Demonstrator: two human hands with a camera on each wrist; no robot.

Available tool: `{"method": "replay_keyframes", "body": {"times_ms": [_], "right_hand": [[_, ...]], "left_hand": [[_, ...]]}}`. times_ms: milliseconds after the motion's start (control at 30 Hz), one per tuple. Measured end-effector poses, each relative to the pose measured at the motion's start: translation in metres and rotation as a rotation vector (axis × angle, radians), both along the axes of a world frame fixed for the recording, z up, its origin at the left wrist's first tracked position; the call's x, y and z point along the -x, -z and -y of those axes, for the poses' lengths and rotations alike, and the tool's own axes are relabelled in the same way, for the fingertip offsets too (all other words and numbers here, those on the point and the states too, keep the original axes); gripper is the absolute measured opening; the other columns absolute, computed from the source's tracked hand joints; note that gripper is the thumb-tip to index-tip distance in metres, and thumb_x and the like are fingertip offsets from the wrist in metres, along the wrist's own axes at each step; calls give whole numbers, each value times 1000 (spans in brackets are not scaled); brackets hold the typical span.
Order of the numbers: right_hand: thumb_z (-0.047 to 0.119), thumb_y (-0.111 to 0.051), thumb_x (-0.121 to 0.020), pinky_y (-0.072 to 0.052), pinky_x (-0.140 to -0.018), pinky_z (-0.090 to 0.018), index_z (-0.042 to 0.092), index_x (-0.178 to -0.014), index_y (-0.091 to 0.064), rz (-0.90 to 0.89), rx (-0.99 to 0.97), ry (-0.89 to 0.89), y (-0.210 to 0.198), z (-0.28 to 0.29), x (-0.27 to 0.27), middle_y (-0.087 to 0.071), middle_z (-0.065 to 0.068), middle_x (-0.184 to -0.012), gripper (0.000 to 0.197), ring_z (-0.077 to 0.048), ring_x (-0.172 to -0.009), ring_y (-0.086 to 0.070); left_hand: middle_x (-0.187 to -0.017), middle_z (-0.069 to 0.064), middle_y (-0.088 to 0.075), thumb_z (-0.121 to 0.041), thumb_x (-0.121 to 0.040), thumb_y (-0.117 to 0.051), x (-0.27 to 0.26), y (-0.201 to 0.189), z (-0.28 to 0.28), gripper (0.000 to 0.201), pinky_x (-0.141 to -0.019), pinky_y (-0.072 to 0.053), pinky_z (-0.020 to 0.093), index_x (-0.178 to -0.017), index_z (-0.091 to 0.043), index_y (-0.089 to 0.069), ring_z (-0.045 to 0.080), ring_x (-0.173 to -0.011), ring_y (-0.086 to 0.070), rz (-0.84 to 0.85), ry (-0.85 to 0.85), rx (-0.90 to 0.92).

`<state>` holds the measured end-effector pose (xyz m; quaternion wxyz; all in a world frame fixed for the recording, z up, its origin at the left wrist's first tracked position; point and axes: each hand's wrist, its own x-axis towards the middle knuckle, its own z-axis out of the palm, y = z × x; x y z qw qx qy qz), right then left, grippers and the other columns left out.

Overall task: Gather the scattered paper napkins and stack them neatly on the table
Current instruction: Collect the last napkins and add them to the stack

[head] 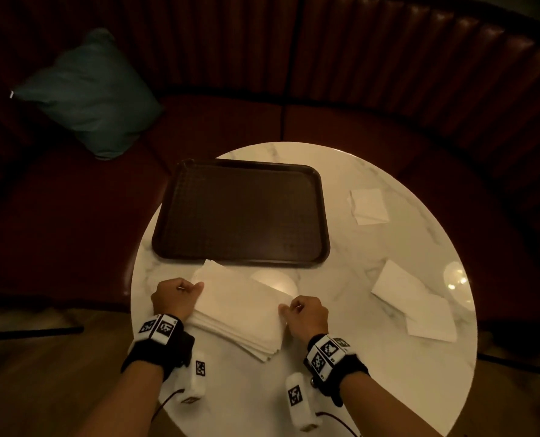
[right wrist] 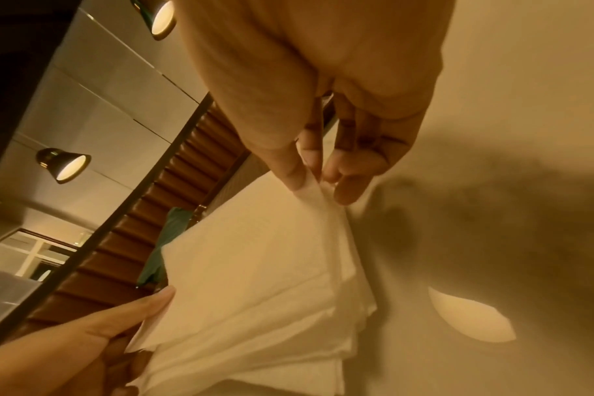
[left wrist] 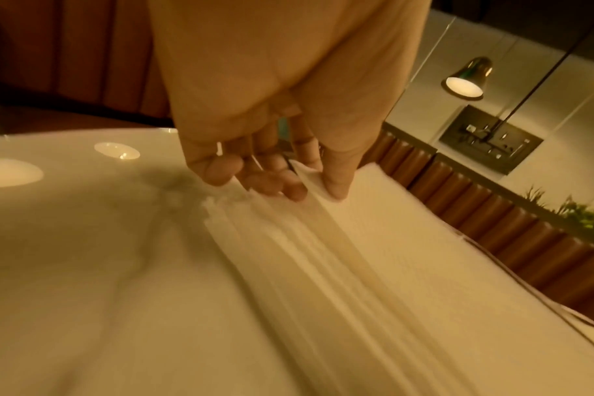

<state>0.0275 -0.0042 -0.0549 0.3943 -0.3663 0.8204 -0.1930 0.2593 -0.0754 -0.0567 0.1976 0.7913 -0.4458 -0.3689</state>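
A stack of white paper napkins (head: 240, 310) lies near the front of the round marble table (head: 357, 389), its layers fanned out. My left hand (head: 175, 298) pinches the stack's left edge (left wrist: 309, 185) between thumb and fingers. My right hand (head: 305, 313) pinches the top napkin's right corner (right wrist: 311, 185) between thumb and forefinger. A loose napkin (head: 369, 205) lies at the far right of the table. Two more overlapping napkins (head: 415, 302) lie at the right edge.
A dark brown tray (head: 241, 212) sits empty just behind the stack. A dark red curved booth seat (head: 357, 121) wraps round the table, with a teal cushion (head: 88, 93) on it at the left. Wooden floor (head: 41, 389) shows at the lower left.
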Motion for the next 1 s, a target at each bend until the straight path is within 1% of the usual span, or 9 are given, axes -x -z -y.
{"method": "replay_keyframes", "body": {"times_ms": [167,267,367,467,600,700,767,833,1000], "right_hand": [[28,-71,-77,-49,-78,-25,20,-58,-51,2,-73,11,12,4,3,-64,-4,-79,28,-24,-89,-61],[26,-73,-75,-51,-87,-31,19,-95,-57,-58,3,-6,12,-1,0,-61,-6,-104,27,-25,-101,-58],[21,-63,-82,-41,-104,-36,22,-143,-32,-205,136,-317,8,-4,-2,-35,-6,-143,68,-23,-128,-42],[31,-50,-91,-21,-115,-46,23,-150,-18,-357,85,-683,2,-3,-10,-21,-8,-156,67,-26,-143,-20],[53,-49,-88,-10,-115,-54,17,-150,-10,-388,27,-752,-1,-6,-18,-19,-12,-156,81,-31,-144,-17],[59,-50,-84,-6,-115,-57,14,-150,-6,-395,37,-809,-4,-1,-21,-17,-13,-156,91,-32,-144,-15],[56,-50,-86,-13,-113,-58,12,-149,-9,-357,38,-834,-2,7,-23,-25,-13,-153,87,-33,-139,-23],[49,-49,-90,-24,-108,-57,10,-148,-13,-331,17,-869,-1,13,-26,-32,-14,-148,79,-35,-134,-31],[38,-46,-94,-29,-104,-57,5,-146,-17,-346,12,-915,3,13,-25,-35,-15,-146,68,-36,-129,-35]], "left_hand": [[-77,11,-65,-28,-79,-72,8,8,6,24,-80,-45,33,-71,-5,-68,36,-91,-61,62,38,-120],[-85,10,-64,-30,-79,-71,11,4,9,22,-80,-44,33,-80,-9,-65,36,-97,-60,126,93,-124],[-117,14,-59,-29,-79,-69,16,-2,8,39,-94,-43,46,-114,-18,-55,35,-112,-53,245,167,-78],[-128,17,-49,-27,-84,-62,24,-7,3,49,-100,-34,50,-130,-23,-46,35,-120,-44,335,330,-17],[-137,24,-38,-33,-86,-60,30,-18,-4,63,-101,-32,57,-141,-22,-33,43,-126,-36,377,241,-89],[-137,34,-38,-42,-85,-60,19,-18,-18,77,-105,-32,55,-141,2,-30,50,-125,-38,200,-78,-282],[-113,34,-56,-49,-85,-59,21,-11,-33,65,-94,-45,53,-113,10,-55,48,-104,-55,-59,-180,-449],[-85,27,-60,-45,-84,-62,38,-8,-49,50,-74,-52,50,-87,5,-56,41,-77,-61,-363,-297,-521],[-99,26,-65,-24,-85,-65,71,7,-57,36,-63,-51,42,-104,5,-59,42,-84,-62,-492,-371,-391]]}}
